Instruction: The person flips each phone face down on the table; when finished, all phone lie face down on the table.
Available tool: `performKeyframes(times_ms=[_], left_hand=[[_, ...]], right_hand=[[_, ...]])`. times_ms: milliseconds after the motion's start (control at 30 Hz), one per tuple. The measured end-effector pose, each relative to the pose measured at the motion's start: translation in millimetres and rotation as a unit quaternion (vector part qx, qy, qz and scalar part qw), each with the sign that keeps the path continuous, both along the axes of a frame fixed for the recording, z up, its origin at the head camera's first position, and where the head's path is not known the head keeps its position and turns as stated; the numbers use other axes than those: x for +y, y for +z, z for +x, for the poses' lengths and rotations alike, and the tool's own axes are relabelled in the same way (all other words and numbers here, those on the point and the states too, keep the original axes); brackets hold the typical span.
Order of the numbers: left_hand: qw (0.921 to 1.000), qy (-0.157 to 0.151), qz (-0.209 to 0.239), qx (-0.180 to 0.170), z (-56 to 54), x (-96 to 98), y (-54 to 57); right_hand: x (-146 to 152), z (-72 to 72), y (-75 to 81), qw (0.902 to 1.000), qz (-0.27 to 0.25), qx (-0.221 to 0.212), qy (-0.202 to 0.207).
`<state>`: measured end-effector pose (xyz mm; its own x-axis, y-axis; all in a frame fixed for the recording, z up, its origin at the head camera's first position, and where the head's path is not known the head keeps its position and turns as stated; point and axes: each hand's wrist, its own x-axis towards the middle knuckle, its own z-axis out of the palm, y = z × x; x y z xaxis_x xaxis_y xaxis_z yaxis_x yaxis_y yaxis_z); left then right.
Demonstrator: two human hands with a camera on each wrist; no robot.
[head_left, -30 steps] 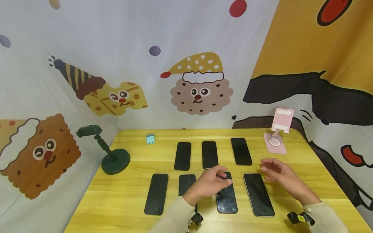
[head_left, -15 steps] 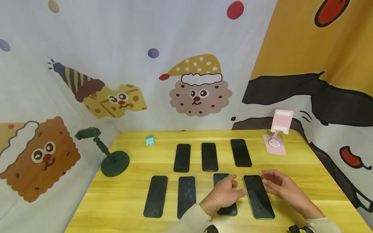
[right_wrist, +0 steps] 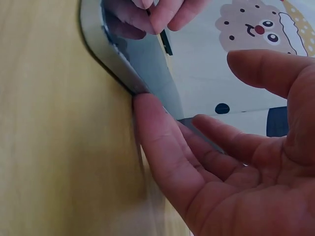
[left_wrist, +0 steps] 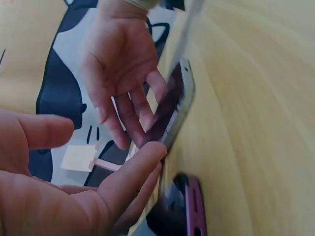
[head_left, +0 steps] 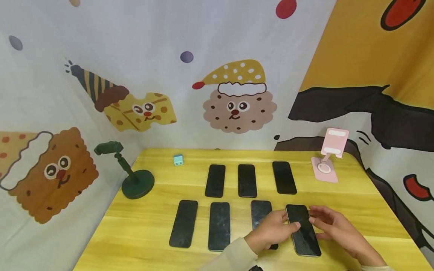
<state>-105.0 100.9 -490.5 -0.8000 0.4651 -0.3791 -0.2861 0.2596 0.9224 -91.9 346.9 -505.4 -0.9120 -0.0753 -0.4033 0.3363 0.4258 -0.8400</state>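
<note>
A black-screened smartphone [head_left: 306, 237] lies face up at the right end of the front row. My left hand [head_left: 272, 229] is at its left side, fingertips right at the edge and thumb over the screen. In the left wrist view that thumb stands away from the phone [left_wrist: 172, 105]. At the right edge is my right hand [head_left: 339, 229]. The right wrist view shows one of its fingers against the phone's metal side [right_wrist: 106, 54], thumb raised apart. Partly hidden under my left hand is another smartphone [head_left: 261, 210].
Two more front-row phones [head_left: 219, 226] lie left of the hands, and three phones [head_left: 247, 180] form a back row. A pink phone stand [head_left: 323, 167] is at the back right. A green stand [head_left: 137, 184] and small blue block [head_left: 178, 160] are at the left.
My left hand has moved right, from over the neighbouring phone to the rightmost front phone. My right hand has come down and in to that phone's right edge.
</note>
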Motion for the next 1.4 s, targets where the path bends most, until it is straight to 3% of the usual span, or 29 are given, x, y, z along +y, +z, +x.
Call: performKeyframes(times_ms=[167, 367, 533, 700, 1033, 1167, 1400], left_hand=[[0.9926, 0.052, 0.092, -0.06, 2.6, 11.0, -2.3], [0.9859, 0.119, 0.109, -0.043, 1.8, 22.0, 0.2], [0.9812, 0.142, 0.124, -0.041, 3.2, 30.3, -0.3], [0.9765, 0.144, 0.15, -0.057, 4.3, 40.7, -4.4], [0.9675, 0.13, 0.192, -0.099, -2.0, 43.0, -14.5], [0.9698, 0.114, 0.187, -0.108, -1.4, 41.8, -16.0], [0.9781, 0.082, 0.166, -0.096, 1.9, 39.9, -15.0]], right_hand=[[6.7, 4.6, 0.7, 1.0, 0.008, 0.005, -0.001], [9.8, 4.3, 1.6, 0.9998, 0.0, 0.017, 0.003], [4.9, 2.4, -0.8, 0.9995, 0.016, 0.025, 0.012], [-0.2, 3.1, -3.2, 0.9982, 0.027, 0.044, 0.031], [-6.9, 1.4, -0.5, 0.997, -0.051, 0.044, 0.038], [-10.4, 0.3, 0.4, 0.9952, -0.072, 0.053, 0.041], [-9.6, 2.6, 7.8, 0.9949, -0.025, 0.088, 0.042]])
